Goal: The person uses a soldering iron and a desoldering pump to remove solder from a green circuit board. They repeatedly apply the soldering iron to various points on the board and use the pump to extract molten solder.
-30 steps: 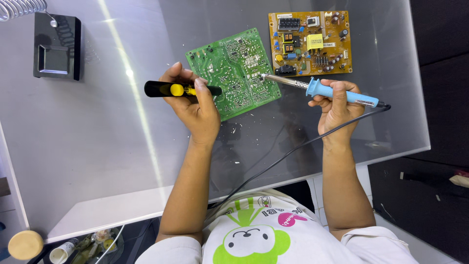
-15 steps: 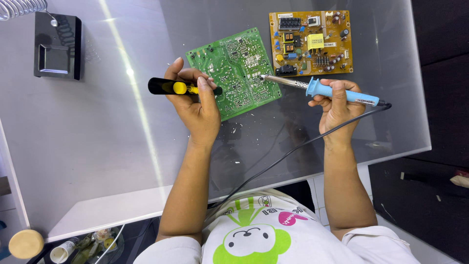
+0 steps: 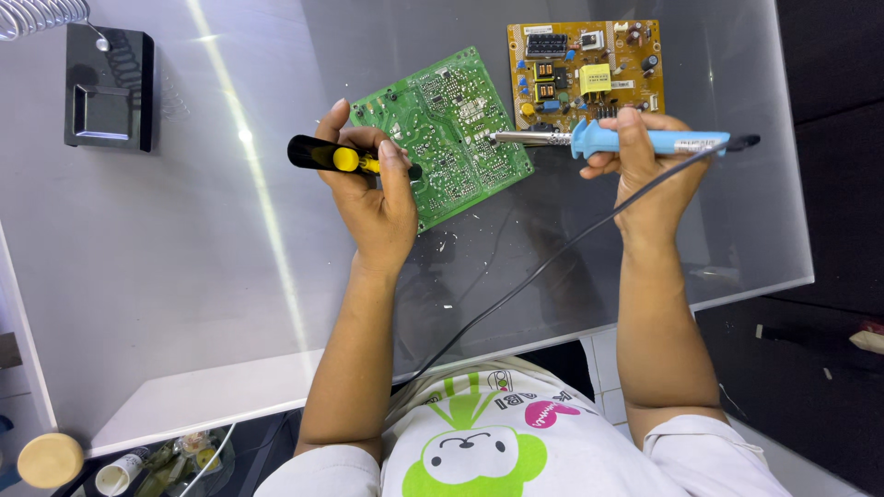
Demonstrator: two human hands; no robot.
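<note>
The left hand [image 3: 373, 198] is gripping a black-and-yellow desoldering pump [image 3: 336, 157] tightly at 9 o'clock of the green circuit board [image 3: 442, 129]. The right hand [image 3: 645, 166] is closing around a blue soldering iron [image 3: 635, 141], its tip touching the board. Staying there too long is risking a burnt pad, I think.

There is only one view, from a camera on the person's head. It looks almost straight down on the bench [image 3: 184, 276], from close above. The person's chest is at the lower edge, and both forearms go up from there. The left hand [image 3: 373, 189] and the right hand [image 3: 649, 161] are in the upper middle of the picture.
</note>
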